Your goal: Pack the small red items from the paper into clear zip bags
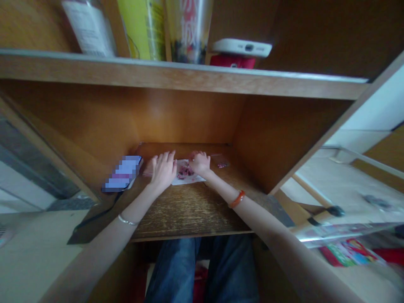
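Note:
A white sheet [189, 180] lies on the wooden desk, with a cluster of small dark pink pieces [185, 169] on it. At the sheet's left edge my left hand [163, 170] lies palm down, fingers stretched out and slightly apart. My right hand [200, 163] is over the sheet's right side with its fingers curled in; whatever they hold is hidden or too small to name. Right of that hand sits a small group of pink bits [222, 165]. A flat pinkish thing [147, 171] shows partly beside my left hand.
A phone [121, 174] with a lit, blurred-out screen leans at the left, a dark cable [97, 219] beside it. Side walls and an overhead shelf [189, 80] enclose the desk. A white bottle [91, 29], a yellow container [142, 29] and a printed cup [189, 33] stand above.

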`<move>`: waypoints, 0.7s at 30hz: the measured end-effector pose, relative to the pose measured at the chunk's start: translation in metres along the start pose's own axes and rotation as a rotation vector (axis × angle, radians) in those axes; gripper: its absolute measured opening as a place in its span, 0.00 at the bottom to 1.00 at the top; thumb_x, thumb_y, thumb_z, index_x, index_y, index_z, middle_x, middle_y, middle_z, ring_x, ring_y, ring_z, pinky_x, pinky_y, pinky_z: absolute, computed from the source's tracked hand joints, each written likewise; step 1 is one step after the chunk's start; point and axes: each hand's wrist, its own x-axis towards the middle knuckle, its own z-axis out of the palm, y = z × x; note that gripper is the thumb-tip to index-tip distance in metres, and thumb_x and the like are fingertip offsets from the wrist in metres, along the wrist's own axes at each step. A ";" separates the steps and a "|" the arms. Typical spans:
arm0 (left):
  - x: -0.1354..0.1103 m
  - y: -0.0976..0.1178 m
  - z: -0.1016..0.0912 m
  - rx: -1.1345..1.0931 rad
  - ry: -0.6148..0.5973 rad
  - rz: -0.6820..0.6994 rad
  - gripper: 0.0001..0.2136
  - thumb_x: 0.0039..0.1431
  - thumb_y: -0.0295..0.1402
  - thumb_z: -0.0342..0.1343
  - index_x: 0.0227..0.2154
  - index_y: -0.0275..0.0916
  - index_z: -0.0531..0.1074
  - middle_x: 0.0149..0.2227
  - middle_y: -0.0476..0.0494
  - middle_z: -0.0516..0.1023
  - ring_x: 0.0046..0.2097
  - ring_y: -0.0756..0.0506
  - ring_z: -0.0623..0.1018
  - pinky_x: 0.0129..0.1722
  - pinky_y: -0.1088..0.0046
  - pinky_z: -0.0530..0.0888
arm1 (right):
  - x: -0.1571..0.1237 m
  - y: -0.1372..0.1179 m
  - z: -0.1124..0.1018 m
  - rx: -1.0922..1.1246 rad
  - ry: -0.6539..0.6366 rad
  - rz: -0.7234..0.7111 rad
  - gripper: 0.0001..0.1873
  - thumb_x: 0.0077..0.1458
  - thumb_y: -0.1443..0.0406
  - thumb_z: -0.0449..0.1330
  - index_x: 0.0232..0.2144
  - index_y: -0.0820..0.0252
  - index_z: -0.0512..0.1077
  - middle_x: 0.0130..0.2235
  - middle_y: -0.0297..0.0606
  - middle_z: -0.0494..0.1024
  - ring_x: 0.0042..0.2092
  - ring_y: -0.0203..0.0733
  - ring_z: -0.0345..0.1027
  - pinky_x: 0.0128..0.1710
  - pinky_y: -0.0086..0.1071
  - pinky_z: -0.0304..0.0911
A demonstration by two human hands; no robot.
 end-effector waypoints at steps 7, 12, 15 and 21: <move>-0.009 0.015 0.007 -0.153 -0.034 0.165 0.17 0.65 0.33 0.42 0.52 0.35 0.67 0.52 0.33 0.72 0.53 0.36 0.71 0.54 0.54 0.62 | 0.006 0.082 -0.006 -0.115 0.031 0.147 0.20 0.55 0.71 0.52 0.49 0.61 0.71 0.54 0.49 0.70 0.57 0.54 0.59 0.53 0.49 0.54; -0.008 0.014 0.004 -0.196 0.044 0.184 0.14 0.64 0.32 0.44 0.48 0.36 0.70 0.48 0.36 0.75 0.50 0.39 0.73 0.52 0.58 0.65 | 0.008 0.104 -0.011 -0.026 0.002 0.129 0.19 0.55 0.74 0.50 0.44 0.56 0.76 0.45 0.44 0.77 0.48 0.47 0.69 0.51 0.42 0.57; -0.008 0.013 0.002 -0.233 0.076 0.199 0.13 0.64 0.32 0.44 0.46 0.37 0.70 0.46 0.38 0.76 0.49 0.40 0.74 0.52 0.60 0.66 | 0.009 0.103 -0.018 -0.005 0.065 0.177 0.16 0.58 0.71 0.50 0.41 0.58 0.76 0.41 0.45 0.79 0.45 0.47 0.71 0.49 0.42 0.57; -0.011 0.018 0.002 -0.343 0.102 0.189 0.18 0.64 0.35 0.47 0.55 0.37 0.62 0.51 0.36 0.74 0.51 0.40 0.73 0.53 0.59 0.68 | -0.013 0.076 -0.022 0.280 0.386 -0.082 0.17 0.59 0.70 0.47 0.44 0.59 0.72 0.43 0.43 0.76 0.45 0.45 0.68 0.49 0.41 0.57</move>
